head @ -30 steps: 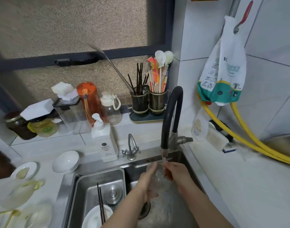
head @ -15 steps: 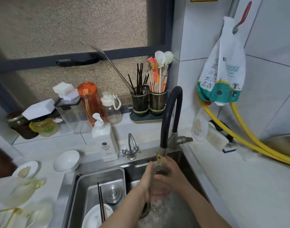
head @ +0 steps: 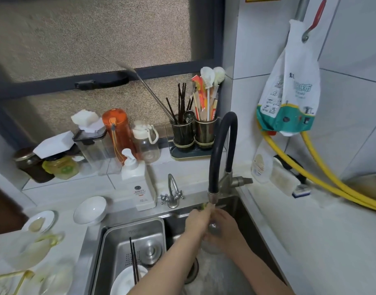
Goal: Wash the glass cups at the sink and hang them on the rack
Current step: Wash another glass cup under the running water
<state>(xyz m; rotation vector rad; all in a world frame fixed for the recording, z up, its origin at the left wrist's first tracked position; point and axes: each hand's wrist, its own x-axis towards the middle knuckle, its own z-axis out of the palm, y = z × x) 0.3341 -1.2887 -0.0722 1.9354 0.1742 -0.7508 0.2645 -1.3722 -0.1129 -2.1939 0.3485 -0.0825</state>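
Under the tap [head: 212, 194], my left hand [head: 196, 222] and right hand [head: 227, 228] both grip a cup [head: 213, 233]. Wet glass is slippery and fragile, so I hold its body firmly.

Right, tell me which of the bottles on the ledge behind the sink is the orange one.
The tall orange bottle, standing between the clear lidded container and the small clear bottle with the white cap; the others are clear or white.

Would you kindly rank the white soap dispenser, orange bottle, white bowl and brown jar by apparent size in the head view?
1. White soap dispenser
2. Orange bottle
3. White bowl and brown jar: they look alike, and the jar is partly hidden, so unranked.
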